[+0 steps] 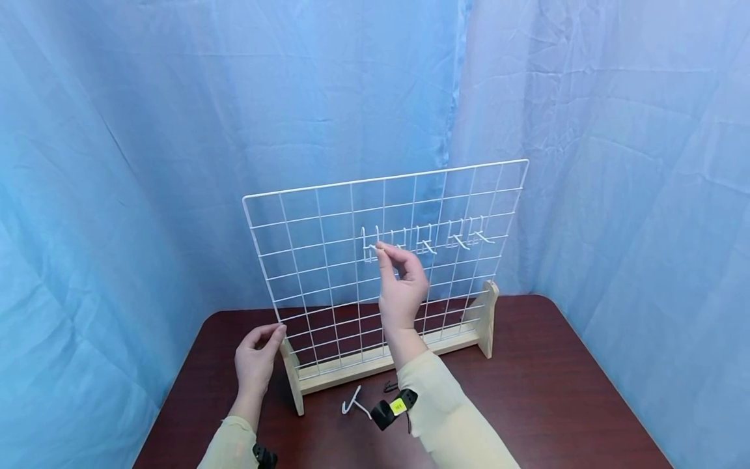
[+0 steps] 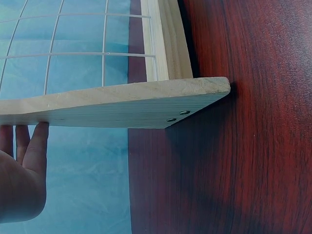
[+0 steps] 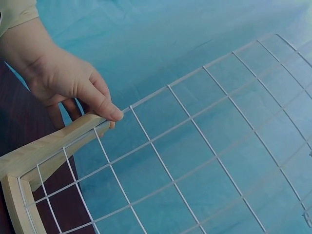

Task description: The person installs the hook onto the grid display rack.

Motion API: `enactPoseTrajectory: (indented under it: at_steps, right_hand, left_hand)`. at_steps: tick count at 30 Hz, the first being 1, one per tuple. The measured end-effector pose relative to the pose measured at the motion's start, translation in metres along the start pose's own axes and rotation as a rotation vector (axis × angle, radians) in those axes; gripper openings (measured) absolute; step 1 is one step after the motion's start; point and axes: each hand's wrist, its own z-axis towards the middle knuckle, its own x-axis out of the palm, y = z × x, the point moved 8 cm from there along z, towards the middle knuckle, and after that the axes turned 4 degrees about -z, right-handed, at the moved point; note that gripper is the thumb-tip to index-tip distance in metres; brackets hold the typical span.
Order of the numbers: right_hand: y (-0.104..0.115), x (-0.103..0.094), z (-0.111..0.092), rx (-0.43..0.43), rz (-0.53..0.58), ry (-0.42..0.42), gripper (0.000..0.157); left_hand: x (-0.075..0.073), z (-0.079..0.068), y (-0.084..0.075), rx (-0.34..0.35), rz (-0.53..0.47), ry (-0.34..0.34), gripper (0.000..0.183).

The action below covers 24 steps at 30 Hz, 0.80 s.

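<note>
A white wire grid panel (image 1: 318, 247) stands upright in a wooden base. At its left edge, my left hand (image 1: 254, 361) pinches the panel's side at the top of the wooden side support (image 2: 117, 105); the right wrist view shows the thumb (image 3: 105, 105) on the wire there. My right hand (image 1: 403, 293) is raised in front of the grid, thumb and index finger pinching the tip of a white wire hook (image 1: 363, 240) that sits against the bars. Several similar white hooks (image 1: 459, 242) hang in a row to the right, one partly hidden behind the right hand.
On the dark red wooden table (image 1: 556, 378), a loose white hook (image 1: 353, 400) lies in front of the base. A small black object (image 1: 390, 387) is beside it, partly covered by the right sleeve. Blue curtains (image 1: 351, 85) surround the table.
</note>
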Motion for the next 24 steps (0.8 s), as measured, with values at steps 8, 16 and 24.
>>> enactPoseTrajectory:
  at_steps: [8, 16, 24]
  right_hand:
    - [-0.003, 0.004, 0.000, 0.039, -0.003, -0.004, 0.008]
    - [0.016, 0.006, -0.003, 0.090, -0.051, 0.001, 0.007]
    - [-0.023, -0.003, -0.017, 0.113, -0.057, 0.013, 0.010]
  left_hand:
    - [-0.001, 0.001, 0.001, 0.005, -0.006, -0.002, 0.024]
    - [-0.001, 0.000, -0.002, 0.016, -0.010, -0.003, 0.024]
    - [-0.001, -0.002, -0.004, 0.020, -0.024, -0.002, 0.024]
